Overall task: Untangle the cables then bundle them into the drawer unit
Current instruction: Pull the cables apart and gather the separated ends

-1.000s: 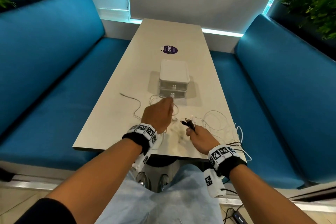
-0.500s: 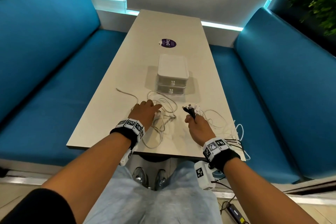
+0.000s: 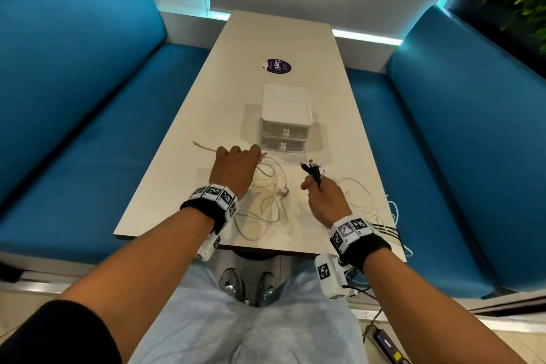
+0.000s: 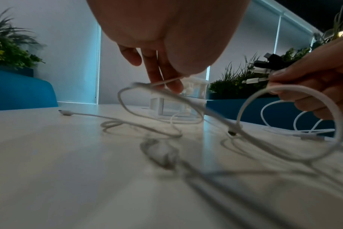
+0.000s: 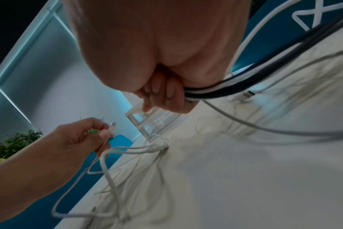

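Note:
On the table, my left hand (image 3: 252,158) pinches the plug end of a white cable (image 5: 112,128) between thumb and fingers, just above a loose white cable tangle (image 3: 267,196). My right hand (image 3: 311,186) grips a bunch of black and white cable ends (image 3: 314,168) that stick up out of the fist; their lengths trail off over the table's right edge. The white drawer unit (image 3: 286,118) stands just beyond both hands with both drawers closed. In the left wrist view the fingers (image 4: 162,77) hold a thin white strand lifted off the table.
The beige table (image 3: 189,186) runs away from me, with a purple round sticker (image 3: 276,66) behind the drawer unit. Blue benches (image 3: 88,127) line both sides. More white cable loops (image 3: 367,201) lie at the right edge. A black power adapter (image 3: 387,346) lies on the floor.
My left hand drew back from the drawer front, dropped onto the tangle, and now pinches a white plug end. The right hand has kept its hold on the cable ends.

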Demonstrator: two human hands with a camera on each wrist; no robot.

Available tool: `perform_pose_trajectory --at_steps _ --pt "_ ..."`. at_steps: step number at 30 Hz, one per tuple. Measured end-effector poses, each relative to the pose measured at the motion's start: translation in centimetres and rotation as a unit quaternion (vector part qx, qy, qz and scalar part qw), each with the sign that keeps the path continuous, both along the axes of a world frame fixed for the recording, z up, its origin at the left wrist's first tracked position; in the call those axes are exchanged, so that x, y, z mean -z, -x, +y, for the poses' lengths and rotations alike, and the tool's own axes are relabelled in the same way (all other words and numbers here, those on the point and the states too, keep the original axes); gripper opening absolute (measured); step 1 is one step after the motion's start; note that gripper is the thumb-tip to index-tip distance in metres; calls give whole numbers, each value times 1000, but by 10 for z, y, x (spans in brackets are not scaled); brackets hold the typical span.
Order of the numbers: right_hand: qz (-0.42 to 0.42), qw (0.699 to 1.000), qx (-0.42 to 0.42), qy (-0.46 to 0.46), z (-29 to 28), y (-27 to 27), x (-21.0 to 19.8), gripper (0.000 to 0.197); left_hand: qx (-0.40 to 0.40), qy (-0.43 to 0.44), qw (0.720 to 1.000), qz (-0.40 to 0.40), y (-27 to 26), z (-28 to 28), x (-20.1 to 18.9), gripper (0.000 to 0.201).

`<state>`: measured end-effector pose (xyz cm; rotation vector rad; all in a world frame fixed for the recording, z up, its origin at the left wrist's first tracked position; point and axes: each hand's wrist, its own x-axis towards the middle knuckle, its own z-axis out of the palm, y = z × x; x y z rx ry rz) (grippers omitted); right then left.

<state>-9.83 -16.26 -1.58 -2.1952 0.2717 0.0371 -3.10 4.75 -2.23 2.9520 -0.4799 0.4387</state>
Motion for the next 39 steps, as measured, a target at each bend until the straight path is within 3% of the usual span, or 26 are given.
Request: perform_pose_trajectory --at_steps 7,11,16,22,27,29,33,39 --pt "-25 999 6 -34 7 -3 -17 31 32 83 996 25 17 -29 -20 25" --pt "-51 996 8 -77 11 1 -26 40 56 73 995 26 38 -54 -33 26" --pt "-74 989 12 -125 6 6 -32 24 77 106 989 71 51 -68 -30 25" --pt "-90 985 71 -127 -5 3 -30 27 93 -9 993 75 53 -59 -6 31" --pt "-37 997 -7 -61 2 9 -18 25 105 42 989 96 62 -63 2 11" --pt "-37 999 -17 -17 3 11 -14 25 112 41 987 108 65 -67 6 15" --pt "-43 998 21 51 -17 10 -13 26 94 7 988 122 66 -58 14 29" --pt "-6 990 103 97 -68 12 -17 31 74 -19 987 141 57 -30 29 22"
